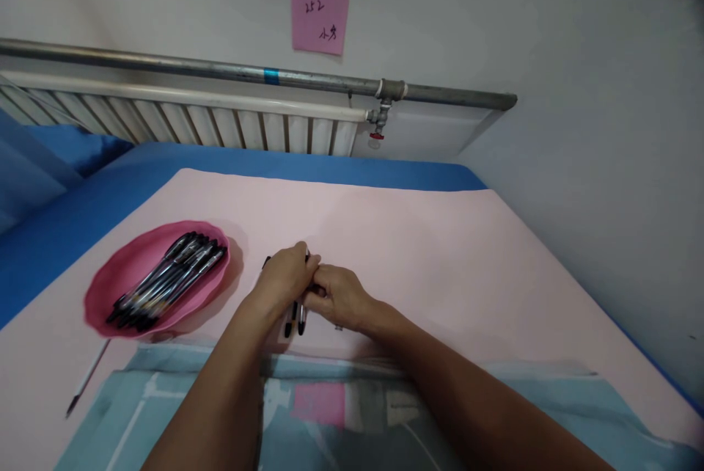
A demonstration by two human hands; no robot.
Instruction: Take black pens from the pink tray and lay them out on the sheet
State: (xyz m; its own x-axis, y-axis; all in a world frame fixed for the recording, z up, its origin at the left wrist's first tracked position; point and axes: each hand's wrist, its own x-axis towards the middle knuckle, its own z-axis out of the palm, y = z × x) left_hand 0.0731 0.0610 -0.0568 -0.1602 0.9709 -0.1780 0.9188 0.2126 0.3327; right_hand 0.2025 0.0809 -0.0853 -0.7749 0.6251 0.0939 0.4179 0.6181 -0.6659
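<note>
My left hand and my right hand meet at the middle of the pink sheet. Both are closed around a small bunch of black pens; the pen tips stick out below the left hand toward me, and a bit of black shows above the knuckles. To the left lies a pink oval tray holding several more black pens. A single white pen refill rests on the sheet below the tray.
The pink sheet covers a blue surface. A light blue patterned cloth lies at the near edge under my forearms. Behind are a radiator, a metal pipe with a valve, and a pink note on the wall.
</note>
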